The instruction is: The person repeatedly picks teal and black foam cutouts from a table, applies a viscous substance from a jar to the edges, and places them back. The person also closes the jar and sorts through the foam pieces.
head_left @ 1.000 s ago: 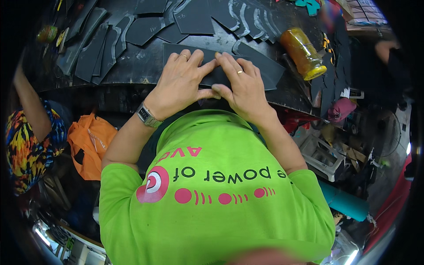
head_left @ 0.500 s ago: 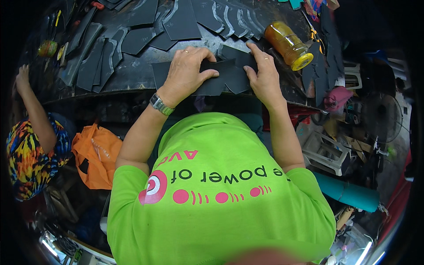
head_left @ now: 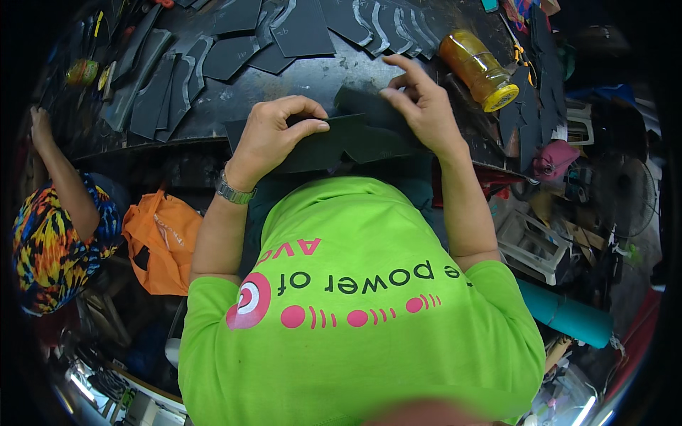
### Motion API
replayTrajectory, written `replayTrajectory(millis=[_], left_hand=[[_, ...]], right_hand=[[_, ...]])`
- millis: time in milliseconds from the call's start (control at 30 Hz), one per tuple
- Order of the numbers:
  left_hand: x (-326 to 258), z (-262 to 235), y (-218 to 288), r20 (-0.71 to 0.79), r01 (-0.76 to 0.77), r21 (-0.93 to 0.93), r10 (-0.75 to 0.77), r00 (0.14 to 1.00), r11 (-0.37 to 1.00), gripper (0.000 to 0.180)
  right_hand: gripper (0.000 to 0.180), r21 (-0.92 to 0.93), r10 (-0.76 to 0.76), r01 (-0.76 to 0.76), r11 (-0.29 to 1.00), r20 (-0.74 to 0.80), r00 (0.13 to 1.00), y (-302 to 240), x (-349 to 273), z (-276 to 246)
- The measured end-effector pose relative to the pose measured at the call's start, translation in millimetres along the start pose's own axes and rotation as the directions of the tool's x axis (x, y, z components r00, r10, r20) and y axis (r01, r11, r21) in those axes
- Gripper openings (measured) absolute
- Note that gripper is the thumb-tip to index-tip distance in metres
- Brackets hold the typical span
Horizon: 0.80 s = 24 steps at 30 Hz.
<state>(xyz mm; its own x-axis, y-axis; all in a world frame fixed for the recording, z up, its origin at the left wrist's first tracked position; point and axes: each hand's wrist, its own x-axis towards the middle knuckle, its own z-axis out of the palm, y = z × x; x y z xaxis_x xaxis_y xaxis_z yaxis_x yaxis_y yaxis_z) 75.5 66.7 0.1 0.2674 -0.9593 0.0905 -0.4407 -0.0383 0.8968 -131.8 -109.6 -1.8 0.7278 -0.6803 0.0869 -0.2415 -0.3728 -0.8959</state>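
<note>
My left hand [head_left: 273, 135] pinches the upper edge of a flat black cut piece [head_left: 330, 145] between thumb and fingers. That piece is tilted up at the table's near edge, and part of it hides behind the hand. Just beyond lies another black piece [head_left: 376, 105], slightly blurred and overlapping the first. Above its right side hovers my right hand [head_left: 430, 113], thumb and forefinger apart with nothing visible between them. Whether its lower fingers touch the piece cannot be made out.
Many black cut pieces [head_left: 302, 32], some with pale curved edges, lie along the far and left parts of the dark table [head_left: 213, 106]. A yellow-lidded jar of amber stuff [head_left: 479, 71] lies at right, near scissors [head_left: 522, 53]. Another person's arm [head_left: 67, 167] is at far left.
My right hand has lifted off the black pieces, its fingers parting. My left hand has drawn nearer to me, tilting its piece. The head view has shifted a little.
</note>
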Motion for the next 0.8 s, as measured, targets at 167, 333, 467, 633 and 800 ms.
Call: replayTrajectory(millis=[167, 333, 467, 633, 800], left_hand=[[-1, 3, -1, -0.031, 0.033, 0.060, -0.031, 0.999, 0.998, 0.012], [3, 7, -14, -0.060, -0.048, 0.067, 0.053, 0.997, 0.997, 0.013], [-4, -11, -24, -0.076, -0.025, -0.103, 0.017, 0.997, 0.994, 0.014], [-37, -67, -26, -0.158, 0.112, -0.331, -0.172, 0.972, 0.937, 0.011], [-58, -68, -30, -0.139, 0.088, -0.142, -0.108, 0.984, 0.986, 0.014]], right_hand=[[0.043, -0.417, -0.424, 0.381, 0.825, -0.011, 0.906, 8, 4, 27], [0.035, -0.512, -0.478, 0.380, 0.770, -0.070, 0.876, 18, 2, 30], [0.033, -0.335, -0.423, 0.380, 0.862, -0.063, 0.904, 16, -2, 23], [0.029, -0.479, -0.641, 0.595, 0.646, 0.084, 0.763, 15, 0, 28], [0.028, -0.581, -0.594, 0.541, 0.608, 0.120, 0.796, 19, -1, 32]])
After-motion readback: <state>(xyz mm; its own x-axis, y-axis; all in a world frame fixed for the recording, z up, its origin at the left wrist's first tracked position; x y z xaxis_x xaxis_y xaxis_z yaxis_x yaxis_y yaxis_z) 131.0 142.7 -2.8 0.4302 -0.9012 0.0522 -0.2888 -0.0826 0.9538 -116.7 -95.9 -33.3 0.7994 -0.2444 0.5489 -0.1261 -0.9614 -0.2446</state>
